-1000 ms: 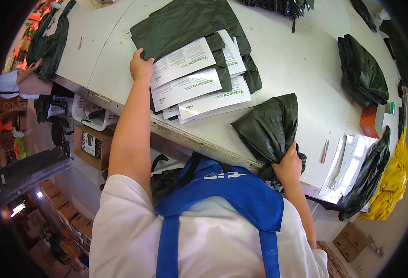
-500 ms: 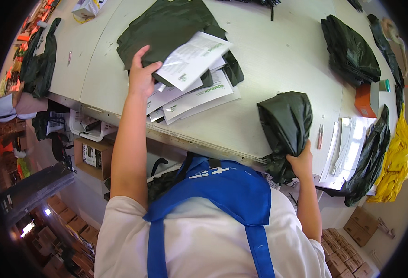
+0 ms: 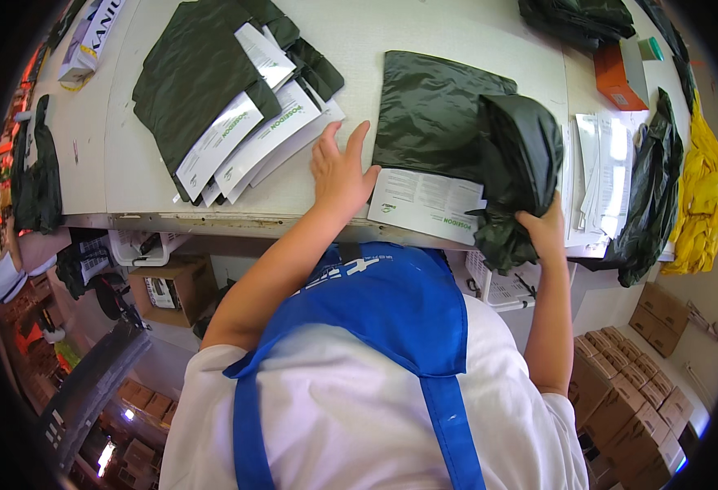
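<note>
My right hand [image 3: 545, 229] grips the gathered lower end of a bunched dark green plastic piece [image 3: 522, 155], which looks like thin folded sheeting. Under its left side lies a flat, squarish dark green folded piece [image 3: 432, 110], with a white printed paper [image 3: 424, 200] along its near edge. Just left of that paper, my left hand [image 3: 342, 171] is held over the table with fingers spread and nothing in them. Farther left is a fanned pile of dark green folded pieces [image 3: 191, 82] with white printed papers [image 3: 273, 135] sticking out.
An orange box [image 3: 620, 77] and more folded dark plastic [image 3: 579, 20] sit at the far right. Loose white sheets [image 3: 600, 163] lie right of my right hand. Dark and yellow plastic [image 3: 697, 204] hangs over the right edge. A white basket [image 3: 506, 286] is under the table.
My left hand has let go of the folded piece with its white paper, which now lies flat in front of me. My right hand keeps its hold on the bunched plastic. The view has shifted.
</note>
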